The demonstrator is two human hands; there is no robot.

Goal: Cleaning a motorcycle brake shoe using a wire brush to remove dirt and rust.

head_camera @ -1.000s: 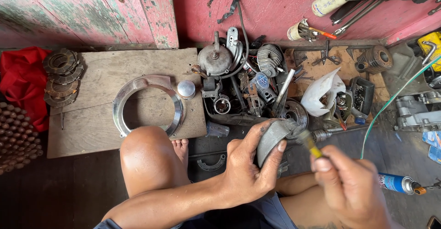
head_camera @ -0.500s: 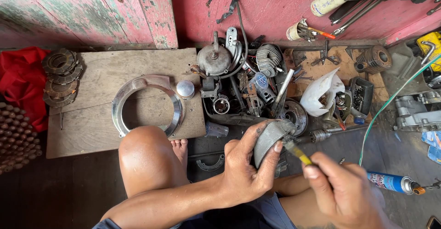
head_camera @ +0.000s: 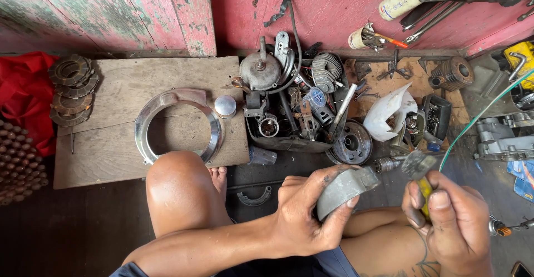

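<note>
We clamp our left hand [head_camera: 311, 216] around a curved grey brake shoe [head_camera: 346, 187], held above our lap. Our right hand [head_camera: 450, 227] is closed on a yellow-handled wire brush [head_camera: 418, 168], just beside it. The shoe looks dull and grimy, so brushing seems unfinished.

Your arms were bare to the elbow and beyond, with no sleeves, gloves, watch or rings on them. Your left hand [head_camera: 308, 213] carried dark grease smears across the knuckles and fingertips, and your right hand [head_camera: 448, 221] was grimy in the same way, its thumbnail short. Your legs were bare at the knees, and your feet unshod. A dark line tattoo marked your right thigh. Blue-grey shorts showed at your lap.
</note>
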